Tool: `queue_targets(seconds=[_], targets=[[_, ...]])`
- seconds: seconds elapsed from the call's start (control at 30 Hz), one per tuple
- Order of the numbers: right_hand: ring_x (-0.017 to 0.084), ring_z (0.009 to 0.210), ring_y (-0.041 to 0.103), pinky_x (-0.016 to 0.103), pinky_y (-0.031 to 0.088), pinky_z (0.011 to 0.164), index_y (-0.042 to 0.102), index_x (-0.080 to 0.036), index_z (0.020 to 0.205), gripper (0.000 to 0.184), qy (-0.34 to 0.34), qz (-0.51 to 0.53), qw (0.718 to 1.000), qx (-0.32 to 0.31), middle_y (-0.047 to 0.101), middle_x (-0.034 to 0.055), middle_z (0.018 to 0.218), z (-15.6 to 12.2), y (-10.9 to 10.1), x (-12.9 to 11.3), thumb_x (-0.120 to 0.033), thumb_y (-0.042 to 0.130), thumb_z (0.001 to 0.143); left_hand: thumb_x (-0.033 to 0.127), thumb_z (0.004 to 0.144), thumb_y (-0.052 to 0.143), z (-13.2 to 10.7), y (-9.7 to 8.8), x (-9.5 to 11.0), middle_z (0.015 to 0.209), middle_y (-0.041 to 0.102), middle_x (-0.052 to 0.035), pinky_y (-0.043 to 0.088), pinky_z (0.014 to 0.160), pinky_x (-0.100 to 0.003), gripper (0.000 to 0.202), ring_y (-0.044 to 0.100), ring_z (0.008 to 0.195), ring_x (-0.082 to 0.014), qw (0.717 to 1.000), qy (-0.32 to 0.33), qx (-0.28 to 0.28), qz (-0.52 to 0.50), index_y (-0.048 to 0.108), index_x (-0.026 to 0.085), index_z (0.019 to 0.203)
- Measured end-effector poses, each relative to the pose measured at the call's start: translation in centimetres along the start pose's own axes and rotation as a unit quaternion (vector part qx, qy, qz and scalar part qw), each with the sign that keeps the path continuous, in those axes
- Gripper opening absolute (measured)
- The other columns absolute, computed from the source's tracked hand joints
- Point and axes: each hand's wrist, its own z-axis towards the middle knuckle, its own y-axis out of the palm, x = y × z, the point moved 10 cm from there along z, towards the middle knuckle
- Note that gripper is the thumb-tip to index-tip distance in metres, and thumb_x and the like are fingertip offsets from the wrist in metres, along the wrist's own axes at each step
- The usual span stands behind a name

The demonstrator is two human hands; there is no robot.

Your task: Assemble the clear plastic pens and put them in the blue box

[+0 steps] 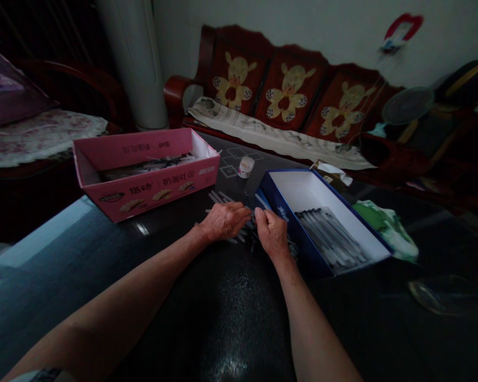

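Pink box [159, 192]: front panel prints 奶盖吐司; dark characters [140, 189] left of it and white ones at right too blurred to read surely. Blue box [302, 246]: pale lettering [282, 213] on near wall, illegible.

Curled, the bare left hand [228, 219] and bare right hand [272, 231] hide from us what, if anything, they hold, and part of the slim grey sticks [242, 237] below. We cannot see the bottom of the long pink cardboard box [155, 192] behind its near wall; the shiny purple bag [11, 98] runs past the left edge, and we find the red curved object [412, 19] blurred.
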Motion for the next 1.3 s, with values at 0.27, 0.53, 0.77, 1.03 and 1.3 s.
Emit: queue_targets(seconds=[0.27,0.53,0.77,1.03,1.3], targets=[[0.018,0.077,0.060,0.028,0.044,0.071,0.061,-0.018,0.088,0.022,-0.030,0.046,0.998,-0.008,0.064,0.0059,0.083,-0.3,0.1,-0.6,-0.033,0.046,0.089,0.032,0.097,0.037,-0.1,0.0,-0.4,0.083,0.064,-0.0054,0.049,0.061,-0.026,0.031,0.062,0.076,-0.0162,1.000,-0.010,0.014,0.007,0.063,0.016,0.101],[0.017,0.065,0.057,0.028,0.041,0.064,0.059,-0.020,0.067,0.043,0.019,0.009,1.000,-0.014,0.063,0.0056,0.065,-0.2,0.4,0.6,-0.041,0.034,0.094,0.032,0.097,0.037,-0.1,0.0,-0.2,0.082,0.063,-0.0055,0.049,0.061,-0.026,0.031,0.062,0.077,-0.0159,1.000,-0.004,0.011,-0.002,0.064,0.016,0.102],[0.017,0.067,0.056,0.028,0.041,0.065,0.060,-0.019,0.071,0.031,-0.035,-0.005,0.999,-0.020,0.064,0.0045,0.070,-0.1,0.3,-0.7,-0.037,0.043,0.090,0.031,0.096,0.037,-0.1,-0.1,-0.1,0.082,0.063,-0.0057,0.050,0.062,-0.026,0.032,0.061,0.077,-0.0158,1.000,-0.003,0.012,-0.009,0.064,0.015,0.102],[0.017,0.067,0.057,0.027,0.039,0.063,0.061,-0.019,0.074,0.034,-0.032,-0.001,0.999,-0.019,0.064,0.0052,0.071,-0.2,0.1,-0.7,-0.036,0.039,0.092,0.031,0.096,0.038,0.0,-0.1,0.0,0.083,0.063,-0.0059,0.049,0.062,-0.026,0.031,0.061,0.077,-0.0161,1.000,-0.001,0.008,-0.001,0.064,0.015,0.101],[0.015,0.053,0.051,0.028,0.035,0.055,0.052,-0.022,0.054,0.047,-0.010,-0.055,0.998,-0.014,0.060,0.0041,0.055,-0.1,0.2,-0.3,-0.043,0.037,0.093,0.032,0.096,0.037,0.0,0.0,0.1,0.082,0.062,-0.0061,0.049,0.063,-0.027,0.032,0.060,0.077,-0.0164,1.000,0.004,-0.002,-0.008,0.064,0.015,0.101]])
